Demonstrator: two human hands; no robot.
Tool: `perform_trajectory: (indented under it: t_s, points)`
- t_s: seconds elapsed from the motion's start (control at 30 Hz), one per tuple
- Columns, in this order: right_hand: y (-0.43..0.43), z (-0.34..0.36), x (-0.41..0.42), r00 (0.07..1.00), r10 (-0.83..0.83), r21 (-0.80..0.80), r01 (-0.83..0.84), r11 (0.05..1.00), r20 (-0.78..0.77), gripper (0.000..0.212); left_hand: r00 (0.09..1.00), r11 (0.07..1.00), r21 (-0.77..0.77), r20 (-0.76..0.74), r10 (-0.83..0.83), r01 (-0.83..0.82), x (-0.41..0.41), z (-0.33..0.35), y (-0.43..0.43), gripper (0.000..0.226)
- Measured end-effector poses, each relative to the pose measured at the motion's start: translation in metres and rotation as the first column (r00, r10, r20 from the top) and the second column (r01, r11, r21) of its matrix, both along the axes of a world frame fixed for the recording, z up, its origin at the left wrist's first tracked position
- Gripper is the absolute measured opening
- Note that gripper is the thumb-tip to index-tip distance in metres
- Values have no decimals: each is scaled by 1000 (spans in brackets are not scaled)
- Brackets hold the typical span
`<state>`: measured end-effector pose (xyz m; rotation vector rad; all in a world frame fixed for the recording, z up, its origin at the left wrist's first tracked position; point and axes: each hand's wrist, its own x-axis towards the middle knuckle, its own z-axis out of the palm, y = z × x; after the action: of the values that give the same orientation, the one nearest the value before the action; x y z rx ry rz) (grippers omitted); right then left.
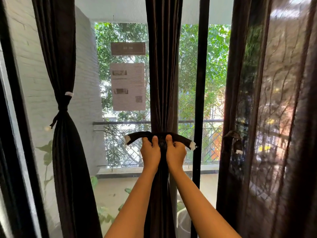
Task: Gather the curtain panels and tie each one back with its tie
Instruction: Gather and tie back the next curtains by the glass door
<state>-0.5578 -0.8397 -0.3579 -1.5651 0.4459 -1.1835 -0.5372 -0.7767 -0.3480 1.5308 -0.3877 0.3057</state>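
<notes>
Head view looks along two bare forearms to the glass doors. Both hands meet in front of the middle curtain panel (163, 74), which is bunched into a narrow column. The left hand (151, 152) and the right hand (175, 152) sit side by side, almost touching, and each has its fingers curled round the dark tie (135, 137) with the thumb pressed up onto it. The tie lies across the front of the panel just above the knuckles. Its two white-tipped ends stick out sideways, one past the left hand (127, 139) and one past the right hand (193, 145), both drooping a little. Whether the tie passes behind the panel cannot be told.

Well to the left of the left hand, the left curtain panel (58, 48) is already cinched at the waist by a knotted tie (62, 108), whose white-tipped ends poke out above and below the knot.

To the right of the right hand, past a black door frame bar (200, 83), the right curtain panel (274, 117) hangs loose and wide, with a hanging tie (233, 140) dangling at its inner edge at about the height of the hands.

Beyond the hands, through the glass, are a balcony railing (120, 122), a paper notice (127, 86) and green foliage.
</notes>
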Motion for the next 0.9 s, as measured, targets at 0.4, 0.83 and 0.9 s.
perform_trajectory:
  t_s: [0.4,0.83,0.9]
  points:
    - [-7,2,-4,999,-20,-40,18,999,-48,49,998,983,179,62,22,-33,-1,5,-1,34]
    - [-12,6,-6,991,2,-81,-13,997,-132,53,999,988,150,43,18,-24,-9,6,-1,30]
    - [-10,6,-7,993,2,-78,-12,997,-120,52,999,989,148,40,0,-6,-10,5,-1,29]
